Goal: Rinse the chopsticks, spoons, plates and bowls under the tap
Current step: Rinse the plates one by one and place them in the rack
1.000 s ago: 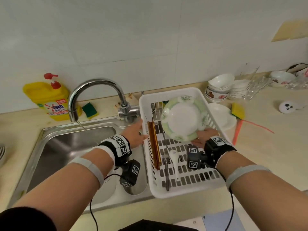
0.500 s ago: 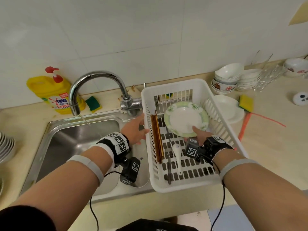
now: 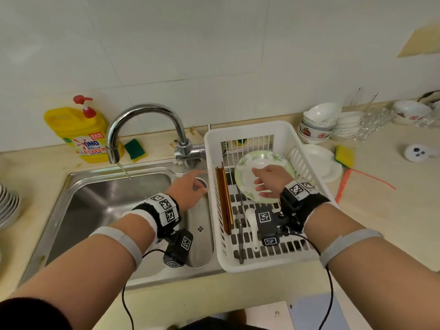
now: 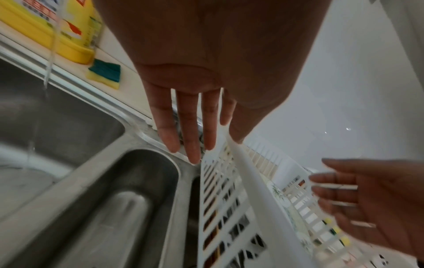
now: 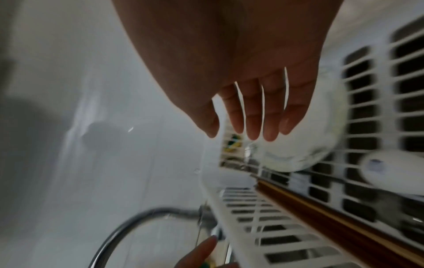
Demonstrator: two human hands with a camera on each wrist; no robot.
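Note:
A green-patterned plate [image 3: 264, 158] lies tilted inside the white dish rack [image 3: 250, 129], blurred in the right wrist view [image 5: 298, 148]. My right hand [image 3: 266, 179] hovers just over it, fingers straight and spread [image 5: 250, 125], gripping nothing. My left hand [image 3: 192, 186] is flat and empty by the rack's left rim, above the sink [image 4: 190, 137]. Brown chopsticks [image 3: 223, 198] and a white spoon [image 3: 252, 222] lie in the rack. A thin stream [image 3: 123, 170] runs from the tap [image 3: 142, 113].
The steel sink [image 3: 107, 198] is on the left, with a yellow detergent bottle [image 3: 78, 132] and a sponge [image 3: 134, 150] behind it. Stacked bowls [image 3: 319, 125], glasses [image 3: 371, 122] and a white plate [image 3: 319, 163] stand right of the rack. More plates [image 3: 7, 206] sit far left.
My right hand lowered the patterned plate into the rack, let go of it and moved over its face. The left hand stayed by the rack's left rim.

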